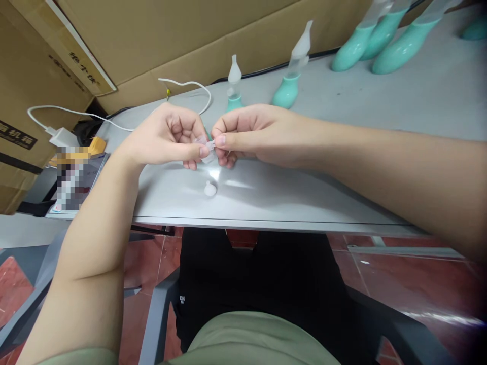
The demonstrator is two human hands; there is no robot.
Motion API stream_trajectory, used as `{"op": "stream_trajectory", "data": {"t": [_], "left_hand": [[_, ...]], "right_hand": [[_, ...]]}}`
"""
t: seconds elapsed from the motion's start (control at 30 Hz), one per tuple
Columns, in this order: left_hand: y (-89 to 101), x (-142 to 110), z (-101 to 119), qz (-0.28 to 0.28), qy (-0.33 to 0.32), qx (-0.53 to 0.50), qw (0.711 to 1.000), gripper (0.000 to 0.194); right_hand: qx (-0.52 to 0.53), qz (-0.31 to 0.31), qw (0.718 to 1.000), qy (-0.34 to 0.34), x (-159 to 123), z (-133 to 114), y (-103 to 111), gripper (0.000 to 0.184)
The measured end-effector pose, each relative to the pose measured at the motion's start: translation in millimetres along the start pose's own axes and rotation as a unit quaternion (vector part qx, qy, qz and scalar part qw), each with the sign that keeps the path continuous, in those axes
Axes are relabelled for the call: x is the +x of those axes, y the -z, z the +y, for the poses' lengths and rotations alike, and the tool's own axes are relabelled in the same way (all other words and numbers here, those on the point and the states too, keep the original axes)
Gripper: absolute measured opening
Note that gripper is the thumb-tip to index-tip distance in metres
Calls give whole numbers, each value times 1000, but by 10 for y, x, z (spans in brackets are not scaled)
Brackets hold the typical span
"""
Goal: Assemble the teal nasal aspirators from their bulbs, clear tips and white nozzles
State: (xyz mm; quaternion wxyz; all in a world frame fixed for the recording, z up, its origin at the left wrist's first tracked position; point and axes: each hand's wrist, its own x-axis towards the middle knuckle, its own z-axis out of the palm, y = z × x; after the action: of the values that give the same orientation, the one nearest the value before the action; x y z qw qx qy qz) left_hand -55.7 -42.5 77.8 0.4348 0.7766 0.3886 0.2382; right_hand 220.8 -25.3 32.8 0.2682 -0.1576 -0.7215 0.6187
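Clear piece (210,146) up above the table (304,200), right between the hands — left hand (171,134) pinching it between thumb and fingers, right hand (258,133) gripping its other end by the fingertips. Below sits a white tip (210,189), near the front edge — and behind, green bulbs (286,93) with pale nozzles (302,46).
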Motion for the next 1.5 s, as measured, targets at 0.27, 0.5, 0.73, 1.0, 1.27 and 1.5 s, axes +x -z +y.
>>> {"op": "stream_trajectory", "data": {"t": [0.27, 0.5, 0.73, 1.0, 1.27, 1.5], "left_hand": [[22, -39, 46, 6, 0, 20, 1000, 47], [67, -116, 98, 11, 18, 63, 998, 32], [179, -95, -15, -35, 38, 139, 989, 29], [192, -107, 15, -27, 32, 147, 988, 45], [50, -150, 159, 74, -32, 117, 990, 54], [-31, -186, 291, -51, -42, 100, 993, 36]], "right_hand": [[22, 90, 995, -42, -14, -92, 11, 22], [-158, 105, 982, -10, -3, -81, -15, 26], [-296, 72, 952, -6, 7, -83, -57, 28], [-313, 49, 948, -25, 11, -44, 40, 33], [-326, 62, 943, -17, 12, -50, 20, 30], [-326, 46, 944, 14, -2, -8, 37, 22]]}}
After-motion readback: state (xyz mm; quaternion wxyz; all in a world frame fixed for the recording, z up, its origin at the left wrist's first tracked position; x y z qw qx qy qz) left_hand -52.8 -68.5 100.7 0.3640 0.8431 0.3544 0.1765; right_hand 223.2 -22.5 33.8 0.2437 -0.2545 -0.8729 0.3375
